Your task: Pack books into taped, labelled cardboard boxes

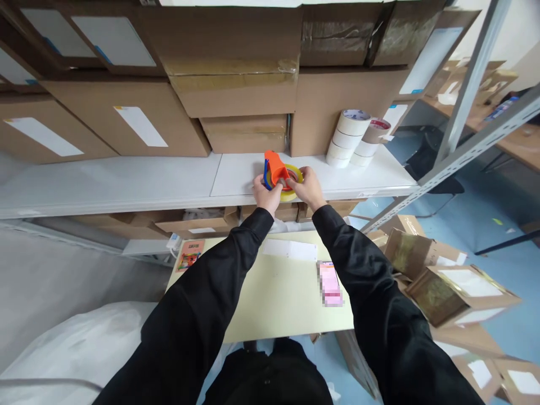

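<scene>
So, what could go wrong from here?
The orange tape dispenser and yellow tape roll are in both hands, left and right, near the front edge of the shelf. If the grip slips, they might drop towards the table below.

The stacked tape rolls stand close to the right hand, so a sideways bump could topple them.

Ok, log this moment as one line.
left hand: holds orange dispenser | right hand: holds yellow tape roll | position: at white shelf | nearby: stacked tape rolls, cardboard box
</scene>
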`<state>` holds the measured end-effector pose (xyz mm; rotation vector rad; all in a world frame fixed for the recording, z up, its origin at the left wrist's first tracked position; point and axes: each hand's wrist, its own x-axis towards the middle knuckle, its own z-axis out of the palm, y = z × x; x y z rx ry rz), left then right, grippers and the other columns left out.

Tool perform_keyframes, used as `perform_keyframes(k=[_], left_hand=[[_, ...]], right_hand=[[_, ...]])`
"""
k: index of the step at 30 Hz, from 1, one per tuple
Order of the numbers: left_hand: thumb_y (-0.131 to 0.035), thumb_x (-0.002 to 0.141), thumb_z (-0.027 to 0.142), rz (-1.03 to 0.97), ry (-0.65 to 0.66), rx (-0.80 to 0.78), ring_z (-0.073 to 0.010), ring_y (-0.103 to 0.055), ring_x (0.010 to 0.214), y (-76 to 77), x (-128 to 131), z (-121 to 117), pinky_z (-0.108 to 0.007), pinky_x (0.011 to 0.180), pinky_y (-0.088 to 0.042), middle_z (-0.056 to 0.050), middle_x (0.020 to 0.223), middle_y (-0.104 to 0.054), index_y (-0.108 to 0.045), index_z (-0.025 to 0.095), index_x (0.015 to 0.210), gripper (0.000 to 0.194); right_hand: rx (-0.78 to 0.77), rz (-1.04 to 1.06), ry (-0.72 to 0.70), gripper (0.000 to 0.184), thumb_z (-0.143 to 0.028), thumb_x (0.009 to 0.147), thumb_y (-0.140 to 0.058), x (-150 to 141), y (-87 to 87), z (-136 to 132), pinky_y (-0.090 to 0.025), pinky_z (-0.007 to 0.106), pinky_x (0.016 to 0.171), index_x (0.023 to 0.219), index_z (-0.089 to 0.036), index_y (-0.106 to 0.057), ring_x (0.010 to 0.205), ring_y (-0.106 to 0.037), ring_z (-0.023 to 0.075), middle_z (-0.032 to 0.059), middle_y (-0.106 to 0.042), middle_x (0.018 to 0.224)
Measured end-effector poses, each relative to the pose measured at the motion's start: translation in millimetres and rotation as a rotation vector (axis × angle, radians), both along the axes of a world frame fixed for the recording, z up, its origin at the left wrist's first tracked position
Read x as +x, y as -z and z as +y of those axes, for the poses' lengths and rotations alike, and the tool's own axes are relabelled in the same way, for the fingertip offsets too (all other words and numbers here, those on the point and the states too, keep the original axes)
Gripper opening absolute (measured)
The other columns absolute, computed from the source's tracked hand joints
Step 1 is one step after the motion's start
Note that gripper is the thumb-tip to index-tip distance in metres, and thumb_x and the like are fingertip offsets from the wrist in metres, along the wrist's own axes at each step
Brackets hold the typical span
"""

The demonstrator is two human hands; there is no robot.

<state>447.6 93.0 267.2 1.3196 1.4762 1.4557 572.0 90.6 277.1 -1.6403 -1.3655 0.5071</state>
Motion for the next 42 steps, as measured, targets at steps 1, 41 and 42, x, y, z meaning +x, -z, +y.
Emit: perform_keyframes(k=[1,41,42], left_hand=[[-0.069,0.069,0.018,0.004,0.000,0.022,-0.0145,-0.057,0.098,-2.6,-4,-11,-0.029,0.090,-0.045,-0.007,0.111,-0.053,-0.041,0.018,0.116,0.054],[-0.073,0.055,0.008,-0.093,0.373,-0.688,-0.0224,-0.054,0.110,267.6,-83,-274,-0.040,0.099,-0.041,-0.014,0.123,-0.053,-0.049,0.014,0.116,0.066],[-0.074,0.055,0.008,-0.086,0.375,-0.702,-0.0220,-0.055,0.110,268.0,-82,-273,-0.039,0.100,-0.041,-0.014,0.123,-0.052,-0.049,0.014,0.116,0.066]], right_hand=[[0.047,0.003,0.005,0.051,-0.050,0.067,-0.062,-4,-1.9,-13,-0.042,0.041,0.090,0.103,-0.018,-0.048,0.096,-0.053,0.0224,0.0075,-0.053,0.102],[-0.840,-0.154,-0.086,0.068,-0.036,0.079,-0.060,-50,262.0,-296,-0.047,0.036,0.084,0.138,-0.017,-0.033,0.105,-0.057,0.0265,0.0153,-0.050,0.121],[-0.848,-0.151,-0.087,0.068,-0.036,0.079,-0.060,-49,262.6,-296,-0.047,0.036,0.085,0.139,-0.016,-0.033,0.106,-0.057,0.0265,0.0156,-0.050,0.122]])
